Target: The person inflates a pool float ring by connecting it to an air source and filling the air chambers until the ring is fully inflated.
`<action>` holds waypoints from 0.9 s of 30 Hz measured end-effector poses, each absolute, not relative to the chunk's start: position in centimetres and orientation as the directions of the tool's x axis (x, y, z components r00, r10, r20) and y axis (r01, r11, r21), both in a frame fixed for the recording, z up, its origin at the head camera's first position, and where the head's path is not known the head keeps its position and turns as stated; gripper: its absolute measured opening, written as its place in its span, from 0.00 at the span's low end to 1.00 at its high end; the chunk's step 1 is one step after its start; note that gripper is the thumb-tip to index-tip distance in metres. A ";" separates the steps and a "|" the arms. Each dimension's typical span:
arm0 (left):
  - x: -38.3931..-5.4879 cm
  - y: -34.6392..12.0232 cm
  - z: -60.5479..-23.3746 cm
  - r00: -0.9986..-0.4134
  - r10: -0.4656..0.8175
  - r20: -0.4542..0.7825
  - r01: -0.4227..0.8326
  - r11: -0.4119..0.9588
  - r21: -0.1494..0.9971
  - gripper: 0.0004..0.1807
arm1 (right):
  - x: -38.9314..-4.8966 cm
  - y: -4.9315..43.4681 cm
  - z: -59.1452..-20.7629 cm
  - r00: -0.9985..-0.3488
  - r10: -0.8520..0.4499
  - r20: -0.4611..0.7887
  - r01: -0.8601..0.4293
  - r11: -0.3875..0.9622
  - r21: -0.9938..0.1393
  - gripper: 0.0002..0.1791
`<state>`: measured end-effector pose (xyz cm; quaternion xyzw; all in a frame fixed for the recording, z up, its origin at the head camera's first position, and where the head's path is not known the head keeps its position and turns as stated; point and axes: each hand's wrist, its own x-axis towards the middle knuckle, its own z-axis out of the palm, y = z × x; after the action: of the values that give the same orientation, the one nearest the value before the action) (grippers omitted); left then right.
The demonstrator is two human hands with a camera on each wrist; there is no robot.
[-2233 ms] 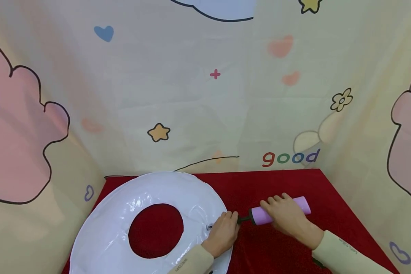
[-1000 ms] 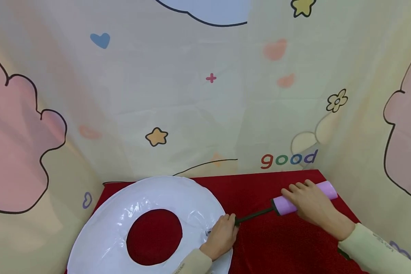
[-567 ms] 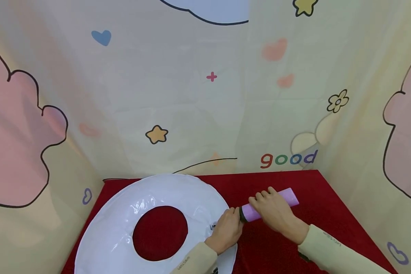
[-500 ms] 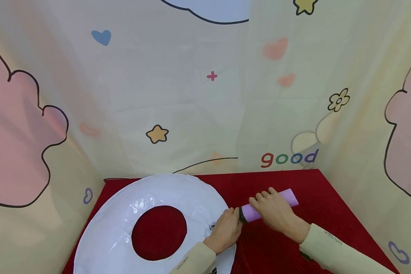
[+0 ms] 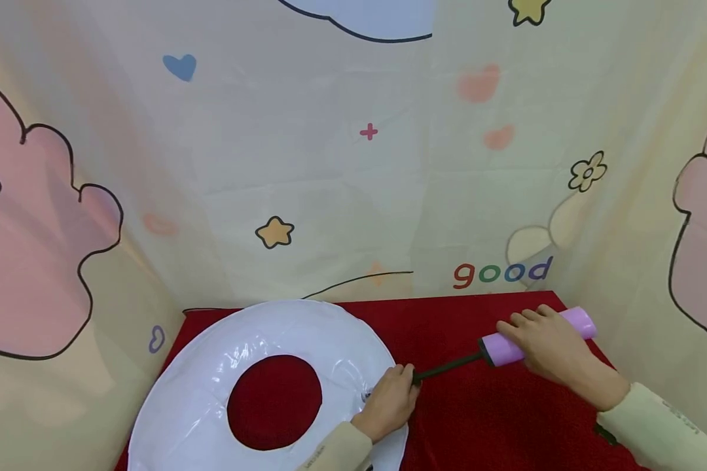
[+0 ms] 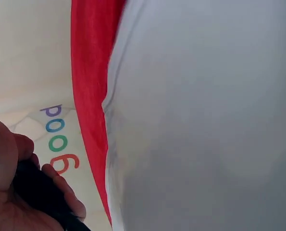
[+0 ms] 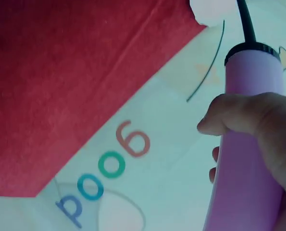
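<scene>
A purple hand pump (image 5: 503, 350) with a black collar is tilted up to the right in the head view. My right hand (image 5: 550, 343) grips its barrel, thumb and fingers wrapped round it in the right wrist view. From the collar a black rod (image 5: 450, 366) runs out to my left hand (image 5: 389, 400). The left hand curls round the pump's black handle (image 6: 42, 190), seen in the left wrist view. Just under that hand lies a white inflatable ring (image 5: 177, 392), round and shiny with some wrinkles. Its valve (image 5: 365, 396) shows beside the left hand, partly hidden by it.
The ring rests on a red cloth-covered table (image 5: 483, 418), which also shows through the ring's hole. A printed fabric backdrop (image 5: 330, 163) with hearts, stars and the word "good" stands behind and at both sides.
The pump barrel was pushed in against my left hand half a second ago. Now my right hand has drawn it up and right, exposing the rod. My left hand stays nearly in place.
</scene>
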<state>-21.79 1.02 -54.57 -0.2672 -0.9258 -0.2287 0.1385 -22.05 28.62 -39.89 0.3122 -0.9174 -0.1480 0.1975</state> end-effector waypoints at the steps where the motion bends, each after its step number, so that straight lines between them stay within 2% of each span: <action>1: -21.8 1.2 -54.4 -0.812 0.436 0.389 0.565 0.754 0.336 0.06 | -22.0 28.1 -40.3 -0.722 -0.638 0.267 -0.519 0.755 0.400 0.32; 8: -21.5 2.4 -53.3 -0.817 0.443 0.369 0.560 0.764 0.321 0.03 | -22.1 21.8 -44.7 -0.627 -0.718 0.301 -0.542 0.680 0.494 0.26; 12: -21.4 2.1 -53.2 -0.820 0.443 0.362 0.557 0.764 0.327 0.04 | -22.0 20.6 -45.4 -0.639 -0.706 0.306 -0.526 0.691 0.495 0.28; 19: -21.7 1.4 -53.9 -0.834 0.462 0.303 0.552 0.702 0.450 0.09 | -21.9 23.4 -43.5 -0.683 -0.687 0.247 -0.548 0.706 0.449 0.29; 27: -22.6 0.6 -54.6 -0.845 0.450 0.288 0.532 0.666 0.523 0.10 | -22.1 28.9 -39.2 -0.709 -0.645 0.286 -0.511 0.749 0.422 0.29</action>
<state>-22.60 0.56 -54.59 -0.2697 -0.9101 -0.3073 0.0674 -22.14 28.85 -39.18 0.3172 -0.9108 -0.1580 0.2118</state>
